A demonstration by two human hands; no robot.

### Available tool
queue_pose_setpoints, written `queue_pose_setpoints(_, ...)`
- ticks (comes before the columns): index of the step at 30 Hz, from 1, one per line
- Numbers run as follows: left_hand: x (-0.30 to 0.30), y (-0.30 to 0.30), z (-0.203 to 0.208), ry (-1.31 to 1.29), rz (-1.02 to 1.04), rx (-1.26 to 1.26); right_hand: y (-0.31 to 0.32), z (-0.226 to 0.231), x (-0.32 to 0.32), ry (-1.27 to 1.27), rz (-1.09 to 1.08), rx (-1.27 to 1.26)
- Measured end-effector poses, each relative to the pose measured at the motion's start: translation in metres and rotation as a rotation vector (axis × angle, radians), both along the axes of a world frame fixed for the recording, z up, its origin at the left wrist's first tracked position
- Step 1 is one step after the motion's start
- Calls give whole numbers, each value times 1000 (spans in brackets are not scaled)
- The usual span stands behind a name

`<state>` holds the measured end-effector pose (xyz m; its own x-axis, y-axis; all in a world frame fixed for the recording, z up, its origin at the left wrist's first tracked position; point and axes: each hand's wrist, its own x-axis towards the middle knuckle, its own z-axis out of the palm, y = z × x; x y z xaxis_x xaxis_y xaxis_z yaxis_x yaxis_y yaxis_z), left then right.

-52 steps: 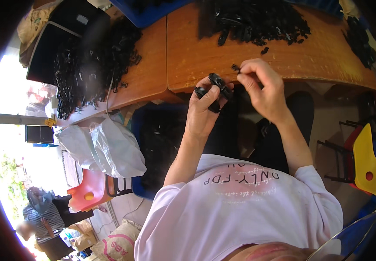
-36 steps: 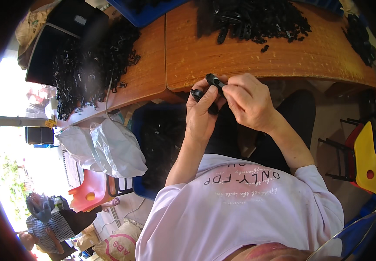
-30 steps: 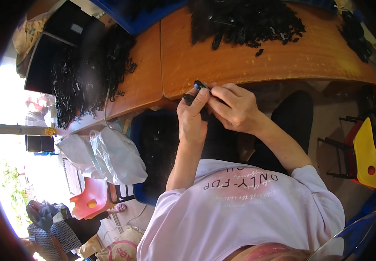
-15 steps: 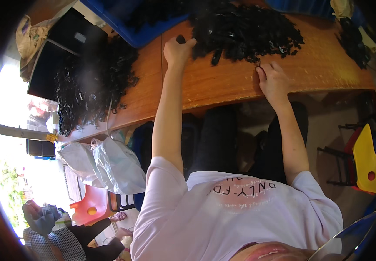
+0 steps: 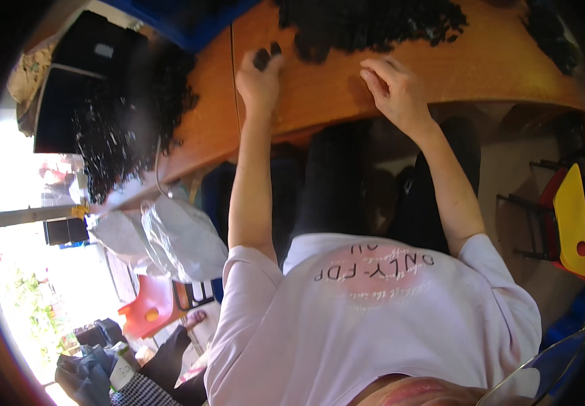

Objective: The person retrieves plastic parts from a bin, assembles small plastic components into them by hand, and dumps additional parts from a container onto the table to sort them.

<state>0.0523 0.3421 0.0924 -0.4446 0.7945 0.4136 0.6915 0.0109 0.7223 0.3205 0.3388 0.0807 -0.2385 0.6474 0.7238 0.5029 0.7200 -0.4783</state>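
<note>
My left hand (image 5: 256,86) is closed around small black pieces (image 5: 261,59), whose dark ends stick out above the fingers. It hovers over the wooden table (image 5: 326,95), left of a large heap of small black pieces (image 5: 373,24). My right hand (image 5: 402,98) is just below the front edge of that heap, its thumb and fingers curled together. Whatever may be between those fingertips is too small or hidden to make out. The exact kind of the black pieces cannot be told; they look like small plastic parts.
A second heap of black pieces (image 5: 127,128) lies at the left, against black boxes (image 5: 62,118). A blue bin (image 5: 188,30) stands behind. White bags (image 5: 184,233) hang below the table's left edge. A yellow chair (image 5: 580,230) is at right, a pink chair (image 5: 147,308) at lower left beside another person.
My right hand has come left, away from the heap's edge, toward my left hand. My left hand has drawn slightly left and turned, showing more black pieces. The whole view has shifted a little.
</note>
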Motion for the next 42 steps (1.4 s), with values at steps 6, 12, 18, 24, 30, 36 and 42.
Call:
queue_pose_setpoints(6,-1,-82,-4,-921,-230,356,-37,1,-19,25,279,-75)
queue_pose_setpoints(12,-28,-209,-21,-1043,-171,293,-42,-9,-22,-47,302,-20)
queue_pose_setpoints(18,-77,-332,-113,-1235,163,-20,-37,-13,-32,-86,299,-43)
queue_pose_setpoints(24,-63,-372,-197,-1550,302,-35,-63,-4,-37,-80,210,-255)
queue_pose_setpoints(30,-33,-326,-192,-1463,176,-196,-135,-8,-87,-365,618,-590)
queue_pose_setpoints(36,1,-309,-132,-1891,17,-22,-178,-64,-124,-607,638,-861)
queue_pose_setpoints(42,16,-320,-112,-1539,27,-106,-190,-70,-120,-535,750,-836)
